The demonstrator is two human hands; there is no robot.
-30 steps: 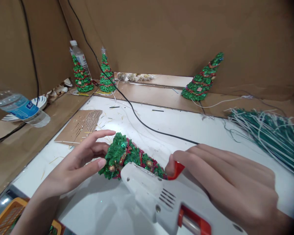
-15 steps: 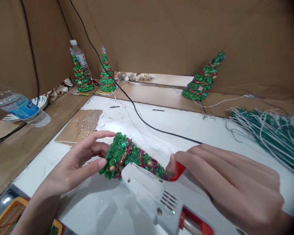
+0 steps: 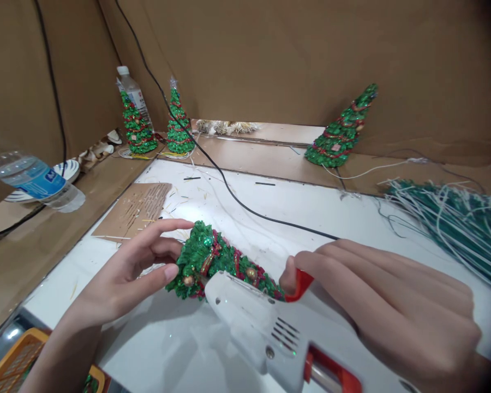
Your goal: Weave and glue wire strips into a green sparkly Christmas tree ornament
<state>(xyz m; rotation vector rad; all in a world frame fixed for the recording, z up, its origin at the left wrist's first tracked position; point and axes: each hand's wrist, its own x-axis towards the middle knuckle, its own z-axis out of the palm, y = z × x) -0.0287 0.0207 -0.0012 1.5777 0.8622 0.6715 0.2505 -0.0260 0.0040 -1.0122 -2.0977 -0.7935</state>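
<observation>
A glittery green Christmas tree figurine [image 3: 196, 251] lies on its side, its base toward my left hand [image 3: 126, 284]. Thumb and fingers of that hand grip the base end. My right hand [image 3: 388, 305] is wrapped round a white glue gun [image 3: 253, 316] with a red trigger, one finger at the trigger. The gun's nozzle points at the lower part of the tree, beside a gold ball; its tip is mostly hidden by the body of the gun. The tree's narrow end passes behind the gun.
Similar trees stand at the back left [image 3: 180, 125] and back right [image 3: 337, 134]. A black cord [image 3: 245, 207] crosses the white table [image 3: 311, 202]. Green wires [image 3: 445, 218] lie at right, ridged cardboard [image 3: 135, 210] at left. Water bottles [image 3: 36, 177] and an orange basket [image 3: 20, 355] are leftward.
The glue gun and my right hand have shifted very slightly to the right. My left hand and the tree have hardly moved.
</observation>
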